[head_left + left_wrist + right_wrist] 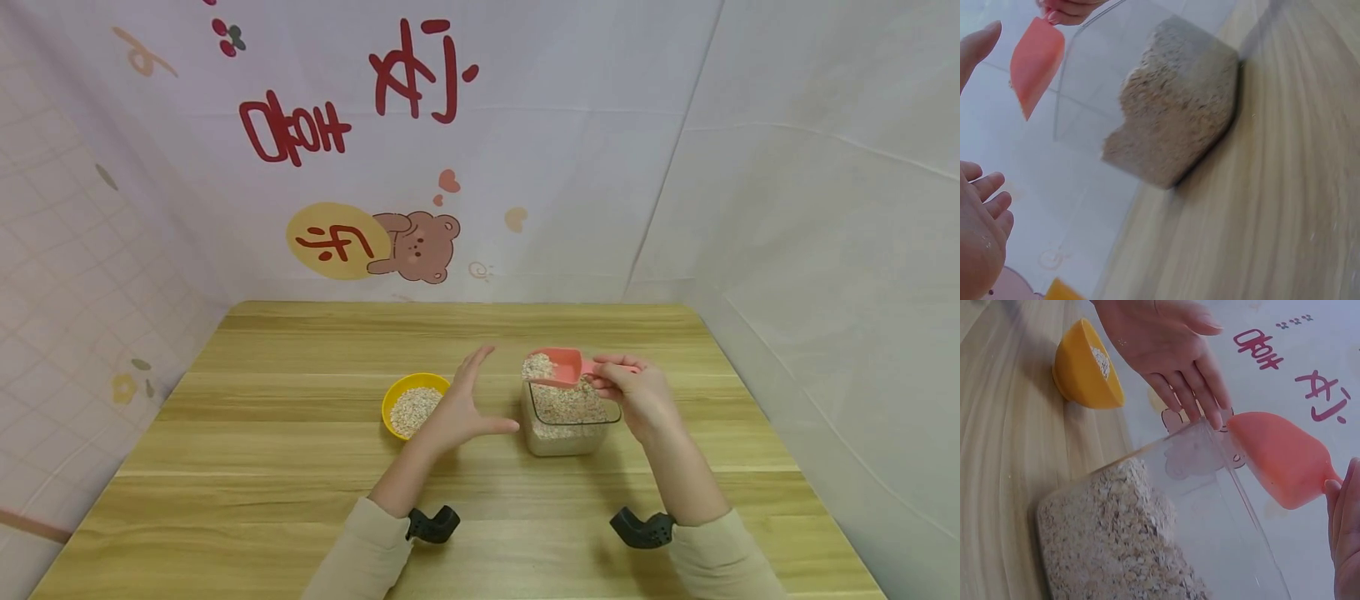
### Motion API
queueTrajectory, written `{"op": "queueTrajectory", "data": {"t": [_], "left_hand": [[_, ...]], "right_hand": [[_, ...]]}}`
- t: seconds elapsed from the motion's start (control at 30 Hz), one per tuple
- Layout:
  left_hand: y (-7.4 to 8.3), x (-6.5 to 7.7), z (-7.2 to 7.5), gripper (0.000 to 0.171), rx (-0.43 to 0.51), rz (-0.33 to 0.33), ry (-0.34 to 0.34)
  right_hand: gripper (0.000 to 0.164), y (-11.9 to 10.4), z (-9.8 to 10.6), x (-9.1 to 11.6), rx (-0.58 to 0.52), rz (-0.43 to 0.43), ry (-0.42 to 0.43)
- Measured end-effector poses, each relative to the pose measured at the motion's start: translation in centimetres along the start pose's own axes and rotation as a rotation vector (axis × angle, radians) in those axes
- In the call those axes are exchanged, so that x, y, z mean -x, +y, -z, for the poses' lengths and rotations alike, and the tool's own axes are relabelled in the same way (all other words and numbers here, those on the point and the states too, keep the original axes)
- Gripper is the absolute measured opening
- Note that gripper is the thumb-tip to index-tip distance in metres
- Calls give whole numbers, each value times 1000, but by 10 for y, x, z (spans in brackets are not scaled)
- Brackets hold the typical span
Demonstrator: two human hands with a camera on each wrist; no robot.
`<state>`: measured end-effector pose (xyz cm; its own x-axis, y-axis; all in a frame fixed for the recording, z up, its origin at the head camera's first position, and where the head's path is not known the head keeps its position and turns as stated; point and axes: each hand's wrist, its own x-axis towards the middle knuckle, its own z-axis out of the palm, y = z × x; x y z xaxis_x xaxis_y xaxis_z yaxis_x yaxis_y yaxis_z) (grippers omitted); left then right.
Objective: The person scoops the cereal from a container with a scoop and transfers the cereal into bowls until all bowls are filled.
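Observation:
My right hand [633, 392] pinches the handle of a pink scoop [566, 367], which carries a small heap of oats [537, 367]. The scoop is above a clear plastic container [566, 446] that holds more oats. In the right wrist view the scoop [1282, 459] shows its underside, beside the container's rim. My left hand [457, 412] is between the container and a yellow bowl [390, 417], thumb and fingers spread apart, holding nothing. Oats lie in the bowl too, and the left hand hides part of its right side.
The wooden table [262, 400] bears the bowl on the left and the container on the right. A white printed curtain [555, 125] stands behind the table, with more curtain along both sides. Dark wrist mounts [643, 530] stick out inward from both sleeves.

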<state>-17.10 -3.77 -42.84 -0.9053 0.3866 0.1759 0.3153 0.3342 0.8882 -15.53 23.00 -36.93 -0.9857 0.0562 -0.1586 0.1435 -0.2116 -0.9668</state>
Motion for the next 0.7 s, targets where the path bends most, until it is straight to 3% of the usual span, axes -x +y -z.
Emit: {"op": "queueTrajectory", "data": {"t": [0.33,0.7], "left_hand": [[-6,14,24,111,-20,-17,40],[-16,27,45,113,-64,27,76]], "right_hand": [[23,0,-19,0,3,7,-18],[29,4,-38,-1,-28,15,-37]]}}
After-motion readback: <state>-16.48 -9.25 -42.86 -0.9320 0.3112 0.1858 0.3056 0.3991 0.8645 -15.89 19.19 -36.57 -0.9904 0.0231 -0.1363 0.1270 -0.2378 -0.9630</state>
